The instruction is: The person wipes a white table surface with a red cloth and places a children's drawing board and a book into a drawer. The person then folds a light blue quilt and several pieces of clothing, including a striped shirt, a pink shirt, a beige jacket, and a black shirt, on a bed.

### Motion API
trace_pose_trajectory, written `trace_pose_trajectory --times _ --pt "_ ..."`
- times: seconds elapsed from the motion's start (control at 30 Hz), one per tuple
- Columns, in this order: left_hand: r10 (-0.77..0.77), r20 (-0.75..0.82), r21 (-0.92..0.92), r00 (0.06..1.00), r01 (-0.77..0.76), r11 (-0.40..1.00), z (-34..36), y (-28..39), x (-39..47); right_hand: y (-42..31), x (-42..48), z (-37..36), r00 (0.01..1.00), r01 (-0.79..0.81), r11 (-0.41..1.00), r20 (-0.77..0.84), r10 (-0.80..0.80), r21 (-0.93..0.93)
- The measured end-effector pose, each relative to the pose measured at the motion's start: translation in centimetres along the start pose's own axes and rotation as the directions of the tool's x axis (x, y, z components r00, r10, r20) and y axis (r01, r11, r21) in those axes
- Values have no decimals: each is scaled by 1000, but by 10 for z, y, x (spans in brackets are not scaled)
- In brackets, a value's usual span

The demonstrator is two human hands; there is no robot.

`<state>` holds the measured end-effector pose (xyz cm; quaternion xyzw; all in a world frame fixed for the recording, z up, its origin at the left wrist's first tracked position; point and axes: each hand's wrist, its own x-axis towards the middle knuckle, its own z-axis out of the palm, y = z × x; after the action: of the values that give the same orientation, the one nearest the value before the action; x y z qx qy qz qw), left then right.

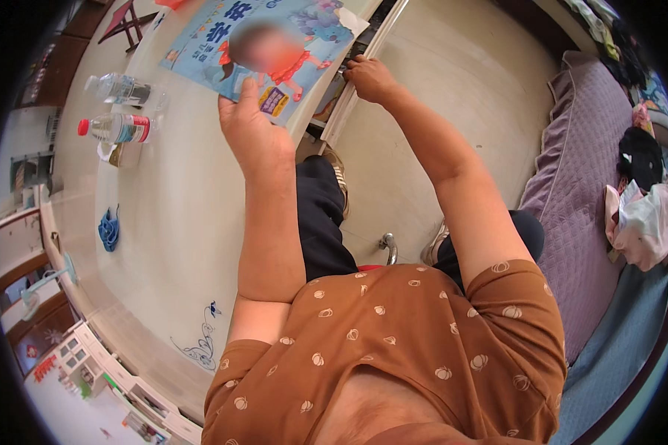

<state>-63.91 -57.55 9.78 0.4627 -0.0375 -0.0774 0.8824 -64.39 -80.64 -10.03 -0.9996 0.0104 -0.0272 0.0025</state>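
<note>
My left hand [259,125] grips the near edge of a blue illustrated children's book [206,61], thumb on top of its cover. The cover bears writing and a drawn figure in a red dotted dress, and one far corner looks torn or folded to white. To the right, my right hand [370,78] rests with curled fingers on the front edge of a pulled-out drawer [339,119] under the white table [183,211]. Dark and coloured items show inside the drawer, partly hidden by the book and the table edge.
Two plastic bottles, one with a red cap [125,128] and one clear [119,90], stand by a small box [128,154] on the table. A blue crumpled item [109,229] lies nearer. At right is a bed with a purple quilted cover [579,194] and clothes [643,222].
</note>
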Motion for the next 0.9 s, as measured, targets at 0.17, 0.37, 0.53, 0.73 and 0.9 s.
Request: trace_pose_trajectory --times 0.17,0.37,0.53,0.73,0.9 --pt "-38 10 -64 999 38 997 5 -2 1 1 -12 -5 1000 -24 997 4 24 73" --pt "-152 64 -123 986 159 980 14 -12 -8 25 -65 -2 998 -26 988 -54 35 153" --pt "-279 162 -143 946 303 942 16 -38 -25 31 -96 -9 998 -37 984 -39 44 176" --pt "-504 155 -112 850 522 846 35 -69 -61 35 -113 -48 862 -237 91 166 479 967" --pt "-623 148 -131 768 640 757 37 -101 -69 -12 -155 -127 839 393 -776 152 522 493"
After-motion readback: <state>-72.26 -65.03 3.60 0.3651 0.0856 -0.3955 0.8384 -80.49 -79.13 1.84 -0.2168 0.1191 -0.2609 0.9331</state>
